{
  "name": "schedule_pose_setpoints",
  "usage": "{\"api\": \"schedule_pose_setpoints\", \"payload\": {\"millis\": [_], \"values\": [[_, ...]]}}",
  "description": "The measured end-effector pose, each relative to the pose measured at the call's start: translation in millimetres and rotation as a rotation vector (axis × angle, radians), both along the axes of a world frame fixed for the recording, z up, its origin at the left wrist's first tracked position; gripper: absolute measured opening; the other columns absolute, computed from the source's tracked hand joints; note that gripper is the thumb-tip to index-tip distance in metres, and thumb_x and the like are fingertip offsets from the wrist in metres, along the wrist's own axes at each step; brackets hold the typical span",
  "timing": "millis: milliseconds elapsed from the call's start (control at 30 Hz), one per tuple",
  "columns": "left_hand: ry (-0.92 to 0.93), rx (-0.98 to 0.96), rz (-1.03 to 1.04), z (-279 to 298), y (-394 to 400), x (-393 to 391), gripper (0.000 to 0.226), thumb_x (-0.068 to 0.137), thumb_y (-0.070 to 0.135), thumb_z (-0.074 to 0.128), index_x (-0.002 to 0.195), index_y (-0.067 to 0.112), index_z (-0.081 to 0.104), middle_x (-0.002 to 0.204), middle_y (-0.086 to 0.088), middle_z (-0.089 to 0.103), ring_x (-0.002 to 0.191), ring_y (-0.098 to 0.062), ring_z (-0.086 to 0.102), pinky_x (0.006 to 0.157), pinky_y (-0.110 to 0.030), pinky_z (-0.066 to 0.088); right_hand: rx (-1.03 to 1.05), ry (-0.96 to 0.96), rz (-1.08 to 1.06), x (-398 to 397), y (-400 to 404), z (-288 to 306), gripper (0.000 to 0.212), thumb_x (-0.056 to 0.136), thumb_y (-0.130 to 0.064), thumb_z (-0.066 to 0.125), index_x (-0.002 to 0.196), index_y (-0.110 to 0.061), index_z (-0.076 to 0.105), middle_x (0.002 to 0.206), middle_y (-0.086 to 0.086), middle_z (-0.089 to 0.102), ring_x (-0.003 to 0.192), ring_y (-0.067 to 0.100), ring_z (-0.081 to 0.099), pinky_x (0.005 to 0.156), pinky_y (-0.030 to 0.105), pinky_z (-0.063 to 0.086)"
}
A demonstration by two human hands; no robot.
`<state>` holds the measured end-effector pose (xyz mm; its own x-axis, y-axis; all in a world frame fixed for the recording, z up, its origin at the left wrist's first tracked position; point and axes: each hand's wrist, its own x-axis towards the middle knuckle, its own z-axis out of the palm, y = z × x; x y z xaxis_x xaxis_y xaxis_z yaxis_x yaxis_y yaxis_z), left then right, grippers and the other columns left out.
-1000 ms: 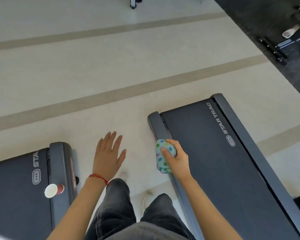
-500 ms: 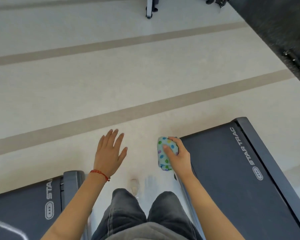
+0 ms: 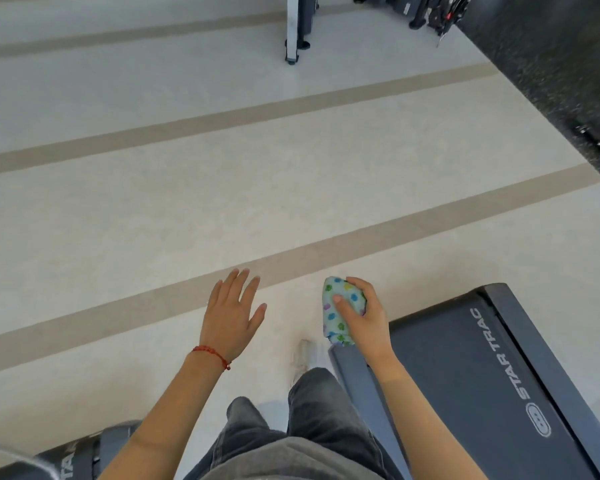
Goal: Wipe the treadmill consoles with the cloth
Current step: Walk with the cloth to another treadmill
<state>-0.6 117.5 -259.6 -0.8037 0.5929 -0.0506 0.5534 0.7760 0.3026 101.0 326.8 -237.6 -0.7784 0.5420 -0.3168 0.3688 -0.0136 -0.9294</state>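
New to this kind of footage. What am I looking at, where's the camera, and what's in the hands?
There is no robot here: a person wears one wide-angle camera on the head, looking forward and down at their own arms and legs. The right hand grips a balled-up cloth with coloured dots. The left hand is open with fingers spread, holds nothing, and has a red bracelet at the wrist. Below lies a pale floor with tan stripes. The dark deck of a treadmill marked STAR TRAC sits at the right, and the corner of another treadmill at lower left. No console is in view.
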Motion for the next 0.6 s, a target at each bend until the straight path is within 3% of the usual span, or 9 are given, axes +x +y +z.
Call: {"api": "schedule_pose_setpoints", "payload": {"millis": [267, 400, 600], "values": [[0.04, -0.002, -0.08, 19, 93, -97, 0.065, 0.099, 0.046, 0.014, 0.122, 0.003, 0.057, 0.128, -0.02, 0.054, 0.122, -0.036, 0.045, 0.097, -0.053, 0.037, -0.004, -0.012, -0.054, -86, 83, 8, 0.031, 0.084, -0.02, 0.066, 0.112, -0.027, 0.053, 0.1, -0.012, 0.06, 0.089, 0.005, 0.062, 0.062, 0.018, 0.056], [0.022, -0.017, -0.14, 14, 130, -146, 0.066, 0.099, 0.047, 0.013, 0.122, 0.004, 0.057, 0.128, -0.019, 0.054, 0.122, -0.035, 0.044, 0.097, -0.052, 0.038, -0.003, -0.039, -0.101, -125, 112, 3, 0.035, 0.084, -0.021, 0.066, 0.116, -0.023, 0.052, 0.103, -0.007, 0.06, 0.091, 0.01, 0.063, 0.069, 0.028, 0.059], [0.009, -0.014, -0.293, 3, 195, -241, 0.064, 0.099, 0.045, 0.013, 0.121, 0.004, 0.056, 0.126, -0.019, 0.055, 0.121, -0.034, 0.042, 0.094, -0.052, 0.041, 0.037, -0.049, -0.222, -190, 157, -6, 0.033, 0.084, -0.021, 0.065, 0.113, -0.027, 0.049, 0.098, -0.019, 0.056, 0.086, 0.005, 0.062, 0.063, 0.019, 0.056]]}}
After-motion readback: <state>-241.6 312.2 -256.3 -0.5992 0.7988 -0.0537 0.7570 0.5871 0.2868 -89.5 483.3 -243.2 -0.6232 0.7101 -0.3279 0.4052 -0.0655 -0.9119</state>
